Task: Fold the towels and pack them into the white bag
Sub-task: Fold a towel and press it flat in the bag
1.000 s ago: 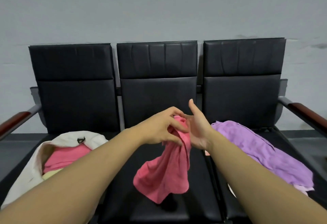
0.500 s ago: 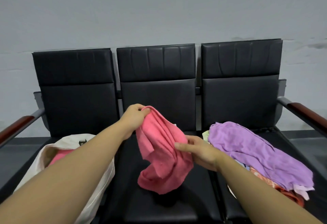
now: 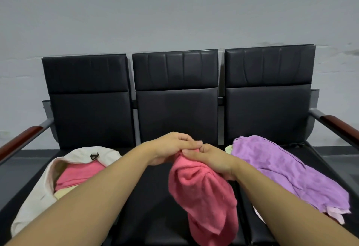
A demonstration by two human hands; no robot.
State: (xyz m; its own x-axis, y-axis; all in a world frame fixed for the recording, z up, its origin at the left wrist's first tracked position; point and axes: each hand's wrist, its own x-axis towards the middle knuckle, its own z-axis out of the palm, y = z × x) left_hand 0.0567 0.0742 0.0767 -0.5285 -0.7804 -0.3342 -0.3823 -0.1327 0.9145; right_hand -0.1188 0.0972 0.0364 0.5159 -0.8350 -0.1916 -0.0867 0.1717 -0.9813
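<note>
Since the pink towel (image 3: pixel 202 191) is soft, light terry with no stiffness, it looks set to sag wherever unsupported; best held at two corners of one edge, so it hangs flat for folding. Left hand (image 3: pixel 171 148) and right hand (image 3: pixel 211 160) both pinch its bunched top, fingers curled, touching each other above the middle seat (image 3: pixel 147 197). Rest of it hangs crumpled. White bag (image 3: pixel 38 193) sits on the left seat, purple towel (image 3: pixel 281 170) on the right.

A black three-seat bench (image 3: pixel 175 113) is standing against a pale grey wall (image 3: pixel 174 12). Wooden armrests on grey metal bars are flanking it, one at the left (image 3: pixel 18 140) and one at the right (image 3: pixel 343 127). Dark floor (image 3: pixel 336 160) is showing beside the right seat.
</note>
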